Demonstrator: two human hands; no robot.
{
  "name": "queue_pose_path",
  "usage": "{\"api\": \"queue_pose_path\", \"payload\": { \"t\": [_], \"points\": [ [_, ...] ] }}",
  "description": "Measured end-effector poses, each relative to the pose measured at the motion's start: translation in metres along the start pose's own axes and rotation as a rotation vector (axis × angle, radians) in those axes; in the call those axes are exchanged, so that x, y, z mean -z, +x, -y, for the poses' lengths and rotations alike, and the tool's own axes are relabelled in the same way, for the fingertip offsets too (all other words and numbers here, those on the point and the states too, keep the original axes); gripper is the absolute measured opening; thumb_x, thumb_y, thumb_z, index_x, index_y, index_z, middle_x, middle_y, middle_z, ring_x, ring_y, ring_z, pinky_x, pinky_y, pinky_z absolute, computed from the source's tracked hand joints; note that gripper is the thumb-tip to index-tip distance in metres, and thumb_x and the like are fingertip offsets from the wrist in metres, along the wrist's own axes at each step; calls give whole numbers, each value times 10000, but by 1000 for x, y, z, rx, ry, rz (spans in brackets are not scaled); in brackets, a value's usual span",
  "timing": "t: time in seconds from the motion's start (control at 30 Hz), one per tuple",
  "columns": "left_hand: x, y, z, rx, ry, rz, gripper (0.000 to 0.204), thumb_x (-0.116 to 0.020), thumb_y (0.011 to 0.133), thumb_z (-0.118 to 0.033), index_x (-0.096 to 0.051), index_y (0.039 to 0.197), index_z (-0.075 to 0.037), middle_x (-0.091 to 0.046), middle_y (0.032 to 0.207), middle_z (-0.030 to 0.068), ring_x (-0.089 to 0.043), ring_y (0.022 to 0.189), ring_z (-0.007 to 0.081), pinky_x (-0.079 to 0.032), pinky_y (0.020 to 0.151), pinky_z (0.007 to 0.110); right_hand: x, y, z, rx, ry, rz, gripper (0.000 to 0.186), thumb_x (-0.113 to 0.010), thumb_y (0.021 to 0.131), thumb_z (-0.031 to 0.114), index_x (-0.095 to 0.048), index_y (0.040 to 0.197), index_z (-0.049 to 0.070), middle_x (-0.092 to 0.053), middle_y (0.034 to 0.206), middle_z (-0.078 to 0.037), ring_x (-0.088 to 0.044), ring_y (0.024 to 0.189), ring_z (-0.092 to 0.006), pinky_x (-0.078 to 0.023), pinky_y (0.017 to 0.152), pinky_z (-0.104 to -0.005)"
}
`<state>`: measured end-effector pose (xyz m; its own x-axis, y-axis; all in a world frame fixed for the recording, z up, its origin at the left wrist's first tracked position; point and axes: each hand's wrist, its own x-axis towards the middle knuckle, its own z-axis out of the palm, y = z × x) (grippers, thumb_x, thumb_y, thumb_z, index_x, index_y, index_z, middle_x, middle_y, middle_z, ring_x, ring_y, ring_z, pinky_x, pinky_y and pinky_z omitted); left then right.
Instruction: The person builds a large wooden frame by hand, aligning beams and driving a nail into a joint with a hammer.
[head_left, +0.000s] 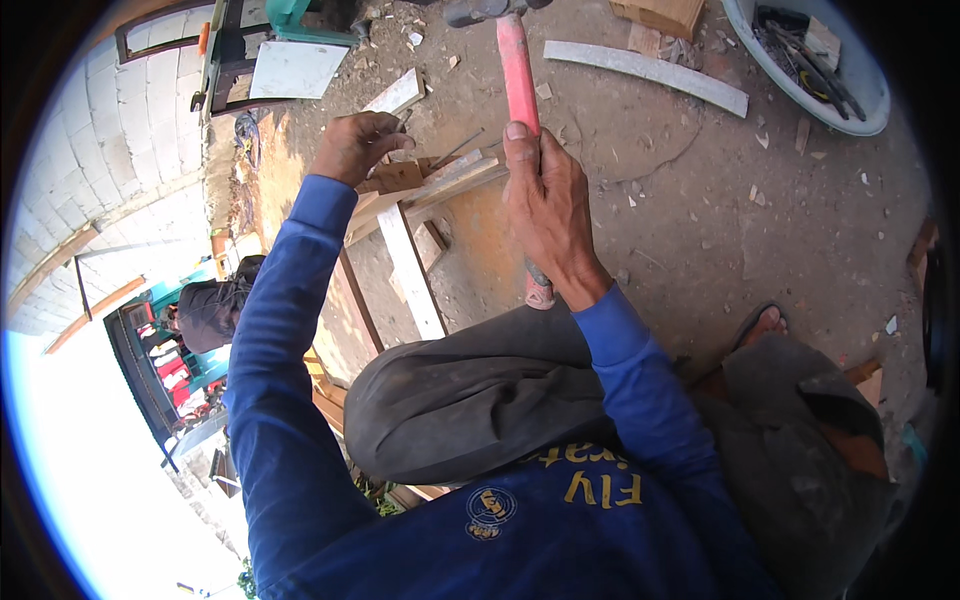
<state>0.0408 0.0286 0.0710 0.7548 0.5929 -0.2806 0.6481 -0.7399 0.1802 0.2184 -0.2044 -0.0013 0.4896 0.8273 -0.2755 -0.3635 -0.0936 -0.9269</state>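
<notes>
My right hand [550, 200] is closed round the handle of a hammer [518, 75]. The handle is red and worn, and the dark metal head points away from me at the top edge. My left hand [352, 150] is raised over the wooden frame, thumb and fingers pinched together; whatever is between them is too small to name. Just beyond and below its fingertips lies a wooden beam [450, 188] of the frame. A white-faced slat [410, 270] runs from that beam toward my knee. A thin metal rod [460, 146] sticks up at a slant near the beam.
A pale blue basin [868, 122] with hand tools stands at the far right. A curved white strip [650, 75] and a wooden block [665, 15] lie on the dirt ground. At the left are a white board [297, 70], a block wall [130, 120] and a person in a dark cap [212, 312].
</notes>
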Motion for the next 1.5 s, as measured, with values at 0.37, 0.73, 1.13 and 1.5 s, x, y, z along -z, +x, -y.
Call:
{"api": "queue_pose_path", "payload": {
  "t": [0.37, 0.73, 1.13, 1.5],
  "points": [
    [-8, 7, 0, 57, 30, 87, 279, -858, 782, -268, -790, 962, -66, -760, 860, 129, -743, 763, 204, -575, 695, 335, 8, -11, -41, -107, -276, 184, 467, -465, 1047, 386, -600, 939, -48, -624, 735, -279, -623, 726, -492, -480, 683, -500],
    [-9, 10, -1, 119, 23, 102, 299, -858, 784, -286, -788, 960, -54, -759, 858, 131, -728, 727, 194, -570, 675, 343, -2, -18, -34, -120, -148, 150, 488, -456, 1046, 413, -612, 984, -45, -648, 794, -287, -634, 767, -504, -484, 675, -521],
    [-39, -61, -57, -398, 141, 70, 191, -752, 888, -150, -729, 1024, -18, -703, 874, 157, -698, 772, 285, -562, 721, 334, 32, 16, -38, -194, 17, -149, 575, -399, 1059, 451, -585, 892, -66, -591, 719, -272, -617, 676, -413, -464, 678, -512],
    [10, -1, -8, 66, -119, -225, 320, -842, 813, -312, -697, 858, -31, -616, 650, 51, -536, 579, 122, -472, 564, 317, 10, 11, -26, -187, -29, -11, 574, -417, 1050, 466, -594, 907, -61, -602, 728, -280, -613, 683, -444, -457, 671, -522]
  ]
}}
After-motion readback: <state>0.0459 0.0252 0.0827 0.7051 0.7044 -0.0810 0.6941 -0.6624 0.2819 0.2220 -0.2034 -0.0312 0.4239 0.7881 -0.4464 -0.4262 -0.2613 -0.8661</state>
